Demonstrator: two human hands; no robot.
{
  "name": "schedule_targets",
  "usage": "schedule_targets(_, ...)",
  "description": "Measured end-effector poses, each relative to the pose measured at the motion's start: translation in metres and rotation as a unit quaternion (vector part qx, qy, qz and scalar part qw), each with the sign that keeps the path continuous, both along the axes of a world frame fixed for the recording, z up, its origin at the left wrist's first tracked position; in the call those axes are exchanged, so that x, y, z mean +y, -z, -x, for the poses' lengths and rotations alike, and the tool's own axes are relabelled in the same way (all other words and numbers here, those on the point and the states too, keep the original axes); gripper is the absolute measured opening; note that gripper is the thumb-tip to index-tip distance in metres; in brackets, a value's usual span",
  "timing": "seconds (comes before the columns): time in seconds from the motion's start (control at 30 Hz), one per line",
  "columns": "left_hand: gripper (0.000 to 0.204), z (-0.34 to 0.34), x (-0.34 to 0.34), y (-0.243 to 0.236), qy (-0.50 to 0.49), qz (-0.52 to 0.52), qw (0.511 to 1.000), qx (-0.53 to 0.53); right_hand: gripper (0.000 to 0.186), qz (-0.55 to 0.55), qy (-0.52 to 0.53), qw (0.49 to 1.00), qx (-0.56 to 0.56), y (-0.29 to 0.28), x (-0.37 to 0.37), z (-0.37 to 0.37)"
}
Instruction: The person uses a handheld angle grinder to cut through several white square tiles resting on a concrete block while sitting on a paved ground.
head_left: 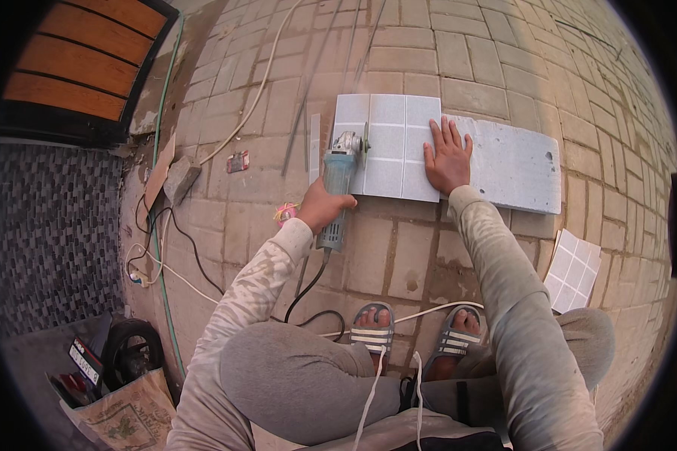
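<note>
My left hand (322,207) is wrapped round the body of a teal angle grinder (341,169). The grinder's metal head points away from me, and its thin disc (365,141) stands on edge over a light grey tile (388,135) marked with white grid lines. I cannot tell how deep the disc sits in the tile. Fingers spread, my right hand (450,159) lies flat across the tile's right edge and the adjoining pale grey block (513,165). The block is long, with a few small pits. A narrow tile strip (314,146) lies left of the tile.
A black power cord (297,301) runs from the grinder past my feet. More gridded tiles (573,272) lie at the right. Metal rods (305,98), a stone block (180,180) and a green hose (159,143) are at the left, with a sack (124,412) nearer me.
</note>
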State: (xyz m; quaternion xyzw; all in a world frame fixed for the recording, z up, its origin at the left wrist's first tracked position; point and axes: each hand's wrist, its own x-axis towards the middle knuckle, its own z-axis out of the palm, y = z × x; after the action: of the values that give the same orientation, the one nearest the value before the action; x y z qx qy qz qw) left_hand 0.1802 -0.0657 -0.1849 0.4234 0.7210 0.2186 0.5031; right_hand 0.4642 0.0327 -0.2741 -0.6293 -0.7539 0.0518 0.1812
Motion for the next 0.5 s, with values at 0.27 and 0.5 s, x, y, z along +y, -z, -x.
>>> schedule_targets(0.27, 0.048, -0.001, -0.007, -0.002, -0.004, -0.001, 1.000, 0.001, 0.059, 0.001, -0.002, 1.000, 0.005, -0.001, -0.001, 0.000)
schedule_targets(0.5, 0.047, -0.001, -0.012, -0.003, -0.003, 0.005, 1.000, 0.008, 0.059, -0.011, -0.002, 1.000, -0.001, 0.002, 0.000, -0.001)
